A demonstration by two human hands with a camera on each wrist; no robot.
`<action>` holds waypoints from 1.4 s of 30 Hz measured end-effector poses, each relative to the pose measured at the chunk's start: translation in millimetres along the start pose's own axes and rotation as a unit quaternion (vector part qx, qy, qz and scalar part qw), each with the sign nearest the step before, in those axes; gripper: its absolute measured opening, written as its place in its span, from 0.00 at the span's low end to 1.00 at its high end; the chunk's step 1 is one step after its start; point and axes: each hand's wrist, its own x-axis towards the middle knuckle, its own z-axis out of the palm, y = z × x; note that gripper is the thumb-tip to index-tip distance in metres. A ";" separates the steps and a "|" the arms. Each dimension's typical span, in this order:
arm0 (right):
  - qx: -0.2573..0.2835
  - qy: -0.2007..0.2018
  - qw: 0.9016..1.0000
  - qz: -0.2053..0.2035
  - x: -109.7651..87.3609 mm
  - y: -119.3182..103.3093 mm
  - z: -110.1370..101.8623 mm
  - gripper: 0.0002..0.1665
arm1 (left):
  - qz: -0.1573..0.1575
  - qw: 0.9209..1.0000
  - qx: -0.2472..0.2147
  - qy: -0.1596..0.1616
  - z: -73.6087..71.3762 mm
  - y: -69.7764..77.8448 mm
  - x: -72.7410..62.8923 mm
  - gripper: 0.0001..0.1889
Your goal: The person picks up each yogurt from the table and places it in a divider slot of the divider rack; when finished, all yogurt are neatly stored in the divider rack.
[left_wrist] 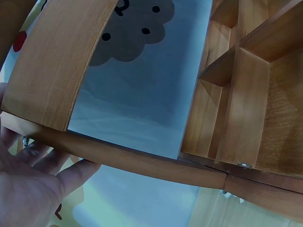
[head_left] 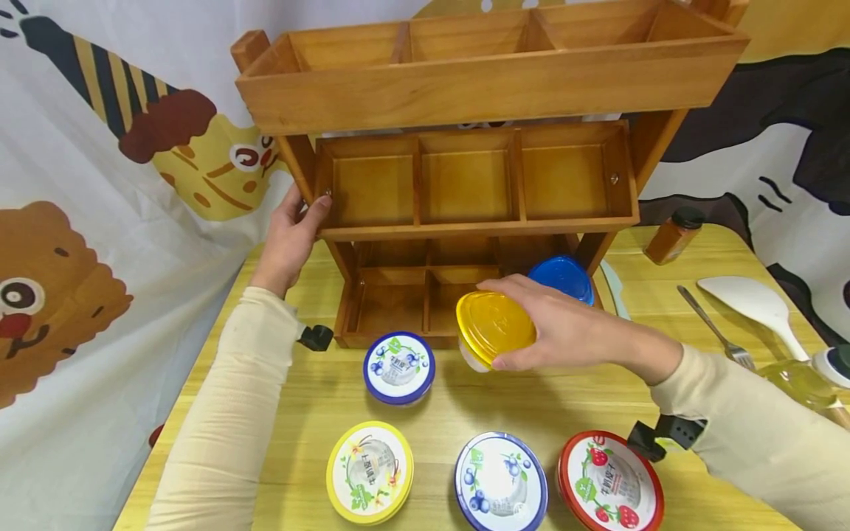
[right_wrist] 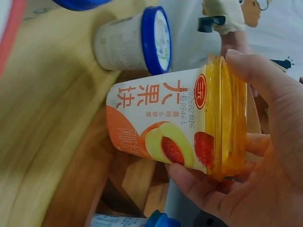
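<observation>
My right hand (head_left: 567,324) holds a yogurt cup by its clear yellow lid (head_left: 496,324), thumb on one side and fingers on the other. Peach and strawberry pictures cover the cup's side (right_wrist: 161,120) in the right wrist view. It is tilted in front of the bottom tier of a three-tier wooden rack (head_left: 491,92). At the rack's left side, my left hand (head_left: 290,240) grips the upright by the middle tier, its thumb on the tier's edge. A cup with a blue lid (head_left: 563,279) stands in the bottom tier's right compartment, partly hidden by my right hand.
On the table (head_left: 299,398) stand cups with a purple-blue lid (head_left: 400,369), yellow rim (head_left: 370,472), blue rim (head_left: 501,483) and red rim (head_left: 611,483). To the right are a brown jar (head_left: 674,236), a fork (head_left: 713,324), a white spatula (head_left: 750,299) and an oil bottle (head_left: 800,382).
</observation>
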 end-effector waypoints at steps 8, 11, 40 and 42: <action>0.017 0.011 0.999 0.027 15.8 4.2 -8.5 0.56 | 0.001 1.000 0.004 0.003 0.4 -1.2 1.0 0.25; 0.023 0.011 0.999 0.040 23.0 7.8 -8.5 0.56 | 0.003 1.000 0.003 0.004 -0.1 -1.6 1.3 0.25; 0.041 -0.003 0.994 0.104 82.0 29.0 3.8 0.60 | 0.009 1.000 0.011 -0.002 -1.0 -1.8 0.0 0.25; 0.042 -0.001 0.994 0.104 83.8 29.6 5.1 0.60 | 0.007 1.000 0.009 -0.003 -1.1 -1.4 -0.4 0.26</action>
